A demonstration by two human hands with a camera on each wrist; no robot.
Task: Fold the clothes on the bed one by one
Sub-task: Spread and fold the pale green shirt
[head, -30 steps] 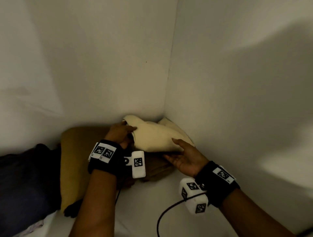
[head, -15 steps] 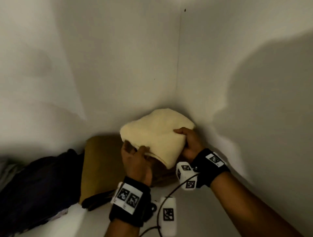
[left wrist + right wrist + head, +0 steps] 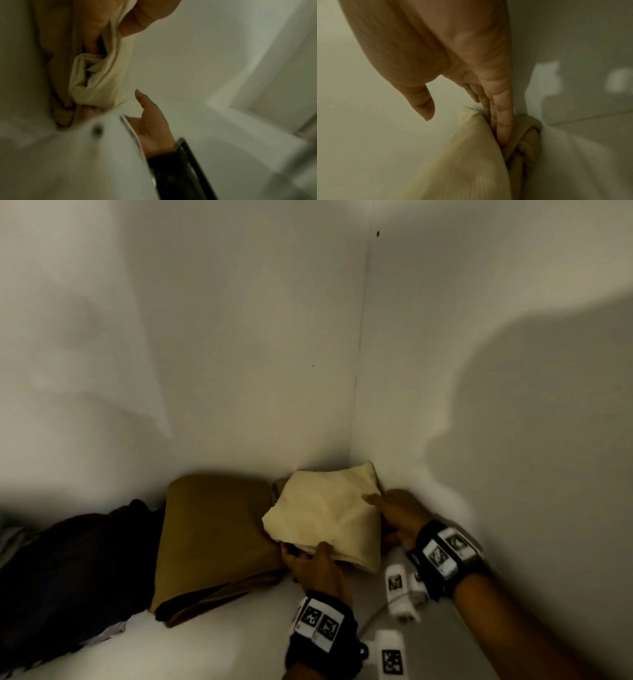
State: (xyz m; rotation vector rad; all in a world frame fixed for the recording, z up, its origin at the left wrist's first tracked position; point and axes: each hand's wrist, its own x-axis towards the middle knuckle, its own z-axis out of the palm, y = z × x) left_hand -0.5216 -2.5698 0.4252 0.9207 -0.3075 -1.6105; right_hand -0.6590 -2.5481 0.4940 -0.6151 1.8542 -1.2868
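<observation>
A folded cream garment (image 3: pixel 325 511) lies in the corner of the bed, partly on a folded brown garment (image 3: pixel 212 535). My left hand (image 3: pixel 311 563) pinches its near edge, thumb on top and fingers beneath. In the left wrist view the cream garment (image 3: pixel 96 83) hangs in folds from that pinch. My right hand (image 3: pixel 394 515) lies along its right side. In the right wrist view its straight fingers (image 3: pixel 503 125) are slid between the cream garment (image 3: pixel 462 169) and a tan cloth (image 3: pixel 527 135) under it, with the thumb held apart.
A dark heap of clothes (image 3: pixel 68 563) lies left of the brown garment. The white sheet (image 3: pixel 171 652) shows in front of the clothes. Two white walls meet in a corner (image 3: pixel 356 405) right behind the cream garment, and the right wall runs close beside my right arm.
The cream garment has come down from mid-air onto the stack in the corner. My right hand's fingers have straightened along its right side. The left hand has kept its hold on the near edge.
</observation>
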